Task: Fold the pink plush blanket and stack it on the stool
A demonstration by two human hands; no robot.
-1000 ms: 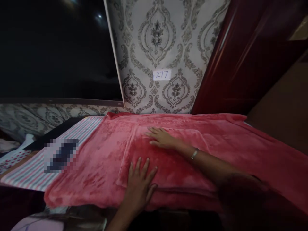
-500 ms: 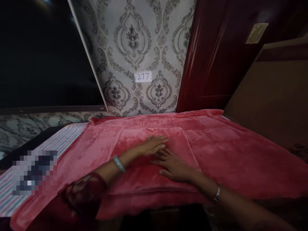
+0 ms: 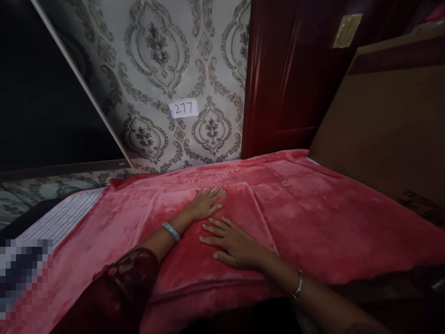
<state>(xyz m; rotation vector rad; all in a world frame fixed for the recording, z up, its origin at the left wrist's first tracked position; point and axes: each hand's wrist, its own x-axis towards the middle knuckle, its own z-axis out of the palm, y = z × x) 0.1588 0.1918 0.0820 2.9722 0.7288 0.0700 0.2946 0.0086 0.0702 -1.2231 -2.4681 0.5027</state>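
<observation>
A folded pink plush square [image 3: 239, 199] lies on a larger spread of the same pink plush cloth [image 3: 333, 218]. Flat on the upper part of the square rests my left hand [image 3: 205, 203], its fingers spread. My right hand [image 3: 232, 243] presses palm down lower and to the right, fingers apart as well. Neither hand grips anything. A pale bangle circles my left wrist, and a silver one my right. The parts of the square beneath my palms and forearms are hidden.
A striped cloth [image 3: 62, 215] shows at the left beside the pink one. Behind stand a dark screen [image 3: 52, 102], a patterned wall [image 3: 160, 55] with a "277" label [image 3: 184, 108], and a dark red wooden panel [image 3: 281, 83]. A large cardboard box [image 3: 389, 125] borders the right.
My hands, touching each other before, now lie apart: the left further up the square, the right lower. The view has swung a little to the right.
</observation>
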